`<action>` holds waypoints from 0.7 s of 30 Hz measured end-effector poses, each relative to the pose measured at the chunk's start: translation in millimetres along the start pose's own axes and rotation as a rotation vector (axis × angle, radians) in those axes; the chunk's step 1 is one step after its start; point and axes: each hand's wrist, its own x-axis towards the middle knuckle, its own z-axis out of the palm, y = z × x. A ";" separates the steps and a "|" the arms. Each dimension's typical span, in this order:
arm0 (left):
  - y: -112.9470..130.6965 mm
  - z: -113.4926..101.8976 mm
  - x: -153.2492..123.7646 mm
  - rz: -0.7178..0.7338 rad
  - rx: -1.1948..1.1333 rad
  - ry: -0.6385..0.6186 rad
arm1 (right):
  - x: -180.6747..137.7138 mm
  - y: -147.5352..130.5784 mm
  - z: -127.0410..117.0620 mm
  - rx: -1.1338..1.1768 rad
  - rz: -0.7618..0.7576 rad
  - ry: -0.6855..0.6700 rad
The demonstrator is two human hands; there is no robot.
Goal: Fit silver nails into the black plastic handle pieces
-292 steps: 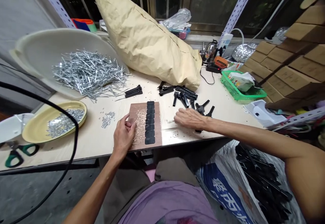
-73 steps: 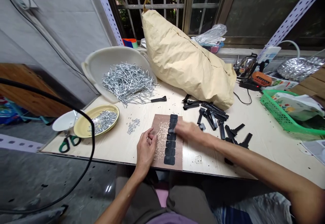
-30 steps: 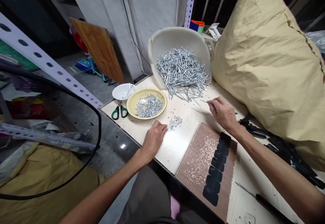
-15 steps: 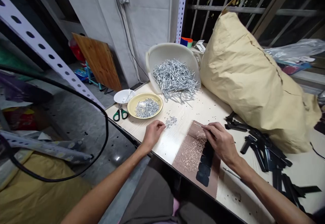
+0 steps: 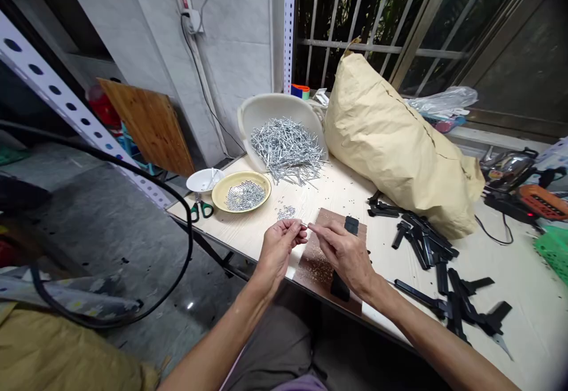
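Observation:
My left hand (image 5: 279, 249) is closed in a pinch; what its fingertips hold is too small to make out. My right hand (image 5: 344, 255) meets it tip to tip, pinching a thin metal pin (image 5: 304, 224) that shows between the fingers. Just behind my left fingertips lies a small heap of tiny silvery pieces (image 5: 286, 212). Under my right hand is a brown board (image 5: 310, 267) scattered with small coppery bits. A row of black pads (image 5: 351, 224) on it is partly covered by that hand.
A tilted whitish basin (image 5: 284, 104) spills long metal pins (image 5: 288, 148). A yellow dish (image 5: 217, 196) of small silvery pieces stands by a white bowl (image 5: 202, 187) and green-handled scissors (image 5: 202, 210). Black plastic parts (image 5: 426, 243) lie right, before a large tan sack (image 5: 390, 125).
My left hand has lifted away from the small silvery heap. My right hand has moved left from the far part of the board to meet it. The camera view has turned right.

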 end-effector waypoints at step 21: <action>0.1 27.0 28.7 0.161 0.257 0.023 | 15.3 22.0 4.5 -0.335 -0.029 0.312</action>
